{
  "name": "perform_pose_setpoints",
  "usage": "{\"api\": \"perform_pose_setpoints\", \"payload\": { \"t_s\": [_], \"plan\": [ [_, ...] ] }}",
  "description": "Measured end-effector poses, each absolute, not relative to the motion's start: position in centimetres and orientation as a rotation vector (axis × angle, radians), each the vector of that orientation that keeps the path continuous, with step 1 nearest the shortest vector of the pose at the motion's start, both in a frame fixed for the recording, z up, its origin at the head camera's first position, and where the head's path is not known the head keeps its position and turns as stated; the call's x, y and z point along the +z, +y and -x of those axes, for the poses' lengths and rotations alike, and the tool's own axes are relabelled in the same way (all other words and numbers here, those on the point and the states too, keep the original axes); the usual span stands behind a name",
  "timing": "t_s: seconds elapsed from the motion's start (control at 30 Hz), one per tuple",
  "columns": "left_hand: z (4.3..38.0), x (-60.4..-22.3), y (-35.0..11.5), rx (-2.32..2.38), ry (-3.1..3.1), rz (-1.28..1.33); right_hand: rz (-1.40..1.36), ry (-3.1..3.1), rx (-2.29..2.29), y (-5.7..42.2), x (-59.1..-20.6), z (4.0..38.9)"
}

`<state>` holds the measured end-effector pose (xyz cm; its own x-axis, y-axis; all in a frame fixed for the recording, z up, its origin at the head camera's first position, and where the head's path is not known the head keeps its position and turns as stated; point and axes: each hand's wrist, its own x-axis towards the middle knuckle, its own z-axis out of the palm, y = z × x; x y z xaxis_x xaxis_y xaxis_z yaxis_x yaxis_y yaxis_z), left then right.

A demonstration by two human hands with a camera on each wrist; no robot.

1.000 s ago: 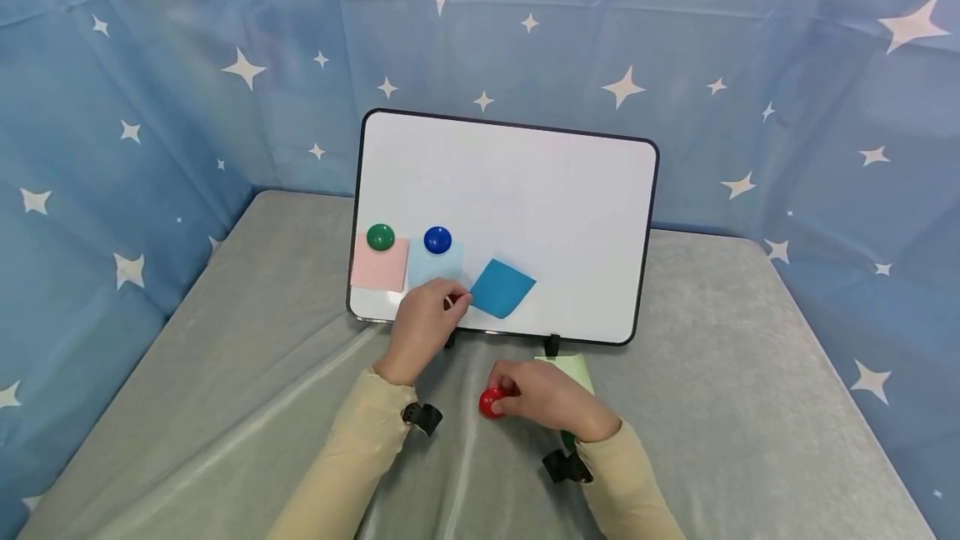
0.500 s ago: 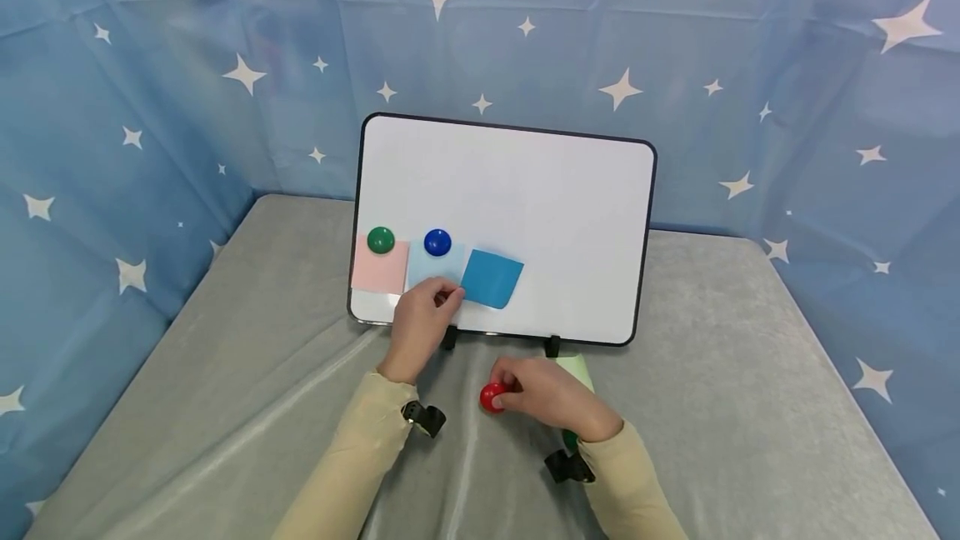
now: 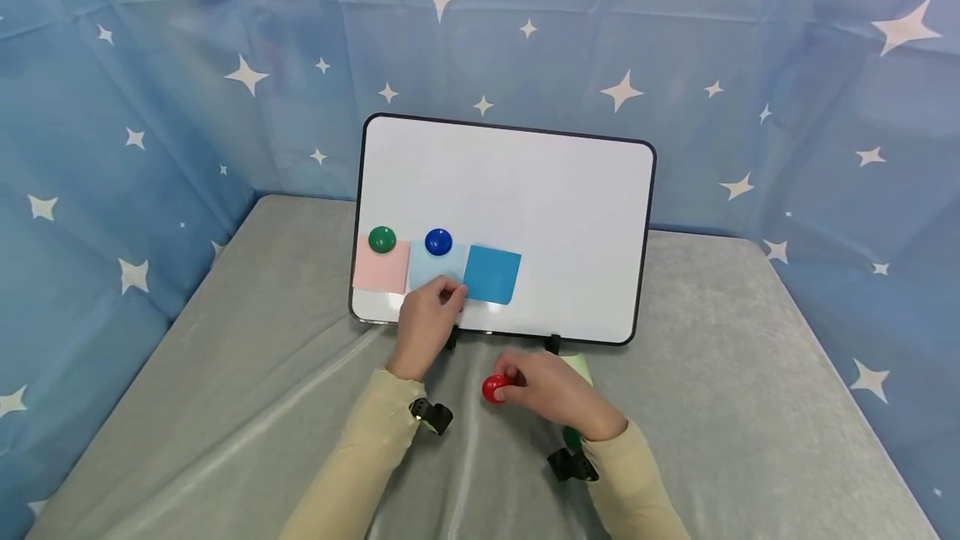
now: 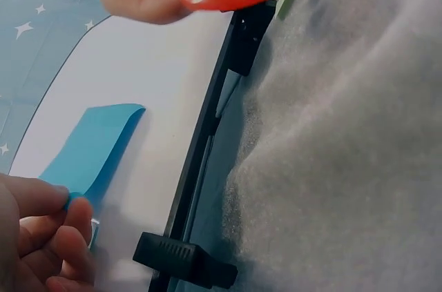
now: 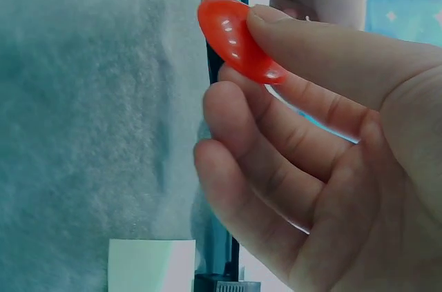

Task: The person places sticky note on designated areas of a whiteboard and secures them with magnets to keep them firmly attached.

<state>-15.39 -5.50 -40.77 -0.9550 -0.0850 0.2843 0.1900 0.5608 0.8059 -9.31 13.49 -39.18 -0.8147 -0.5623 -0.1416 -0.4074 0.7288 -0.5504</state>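
My left hand point(image 3: 427, 322) pinches a blue sticky note point(image 3: 492, 275) by its lower left corner, against the lower part of the whiteboard point(image 3: 510, 190). In the left wrist view the note's point(image 4: 93, 147) far edge curls off the board. Between thumb and fingers of my right hand point(image 3: 558, 390) is a round red magnet point(image 5: 238, 40), held in front of the board's bottom edge. To the left on the board, a green magnet point(image 3: 382, 240) sits on a pink note point(image 3: 381, 272) and a blue magnet point(image 3: 438, 242) on a pale blue note point(image 3: 423, 272), partly hidden by my left hand.
The whiteboard leans on black feet point(image 4: 183, 259) on a grey cloth-covered table point(image 3: 750, 373). A pale green note point(image 5: 152, 264) lies by the board's foot. Some dark green object point(image 3: 572, 438) shows beneath my right wrist. Behind hangs a blue starry curtain point(image 3: 555, 48).
The blue note has turned from a tilted diamond to nearly level, and moved up and left beside the pale blue note. My right hand has risen slightly with the red magnet.
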Motion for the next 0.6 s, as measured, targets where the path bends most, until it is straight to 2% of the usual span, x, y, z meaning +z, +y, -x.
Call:
{"api": "perform_pose_setpoints", "payload": {
  "t_s": [0.6],
  "plan": [
    [15.7, -40.5, -5.0, -1.306, -2.565, 0.000, 0.603, 2.816, -1.033, 13.7, -39.0, 10.4]
  ]
}}
